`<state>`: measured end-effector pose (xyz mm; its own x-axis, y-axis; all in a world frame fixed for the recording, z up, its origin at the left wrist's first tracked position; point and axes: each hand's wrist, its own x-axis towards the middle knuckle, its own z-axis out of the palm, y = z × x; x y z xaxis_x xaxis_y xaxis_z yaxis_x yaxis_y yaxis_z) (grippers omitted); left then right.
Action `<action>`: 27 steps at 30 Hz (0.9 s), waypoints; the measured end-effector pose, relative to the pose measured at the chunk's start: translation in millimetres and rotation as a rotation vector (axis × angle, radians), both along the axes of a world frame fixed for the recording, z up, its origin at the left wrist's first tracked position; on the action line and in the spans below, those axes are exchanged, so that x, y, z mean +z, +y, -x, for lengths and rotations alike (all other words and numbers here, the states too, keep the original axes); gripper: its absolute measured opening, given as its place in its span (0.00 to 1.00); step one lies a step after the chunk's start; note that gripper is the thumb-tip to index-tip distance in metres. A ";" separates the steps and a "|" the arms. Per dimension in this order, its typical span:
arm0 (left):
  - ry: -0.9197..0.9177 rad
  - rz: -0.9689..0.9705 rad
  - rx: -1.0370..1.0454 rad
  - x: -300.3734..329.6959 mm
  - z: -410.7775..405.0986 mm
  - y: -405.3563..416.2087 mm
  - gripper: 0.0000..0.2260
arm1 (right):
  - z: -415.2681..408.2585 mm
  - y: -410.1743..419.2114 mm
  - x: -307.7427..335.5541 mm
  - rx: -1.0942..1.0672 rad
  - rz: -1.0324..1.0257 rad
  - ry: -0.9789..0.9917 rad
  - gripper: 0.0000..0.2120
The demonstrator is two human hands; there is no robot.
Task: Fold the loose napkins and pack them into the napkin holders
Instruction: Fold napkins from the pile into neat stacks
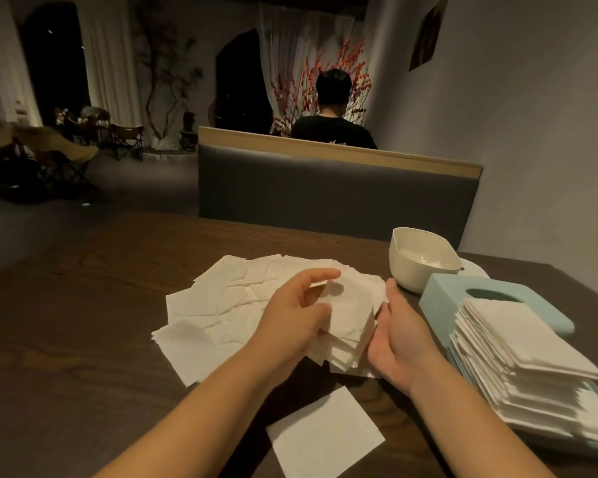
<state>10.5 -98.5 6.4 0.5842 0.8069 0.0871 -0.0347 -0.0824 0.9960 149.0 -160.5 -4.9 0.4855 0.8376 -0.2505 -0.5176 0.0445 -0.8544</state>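
A spread of loose white napkins lies on the dark wooden table. My left hand pinches a small stack of napkins from the top, thumb and fingers curled on it. My right hand rests open against the right edge of that stack, palm facing left. A single napkin lies near the table's front edge. A tall pile of folded napkins sits on a pale blue napkin holder at the right. A white holder stands behind it.
A grey upholstered bench back stands beyond the table, with a person in a black shirt seated behind it, facing away. A wall runs along the right. Folding chairs stand far left.
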 end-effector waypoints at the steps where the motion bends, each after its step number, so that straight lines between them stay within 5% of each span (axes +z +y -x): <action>1: 0.029 -0.053 -0.001 -2.9 -1.0 -0.8 0.21 | 0.1 -0.8 2.5 0.011 -0.026 0.020 0.19; 8: 0.195 -0.405 -0.059 -6.8 10.0 1.3 0.18 | -2.1 -0.3 -6.2 -0.029 0.042 -0.229 0.16; 11: 0.293 -0.601 0.065 1.3 18.0 2.4 0.05 | -5.8 1.4 -8.3 -0.118 0.033 -0.252 0.17; 13: 0.463 -0.663 -0.068 4.9 20.6 2.6 0.05 | -9.0 3.3 -10.8 -0.156 0.017 -0.272 0.16; 17: 0.829 -0.710 -0.284 -3.5 20.4 -0.6 0.10 | -8.8 3.8 -14.6 -0.173 0.023 -0.337 0.16; 27: 0.840 -0.593 -0.529 -0.2 27.4 -0.8 0.05 | -8.0 -1.2 -13.1 -0.157 0.074 -0.346 0.17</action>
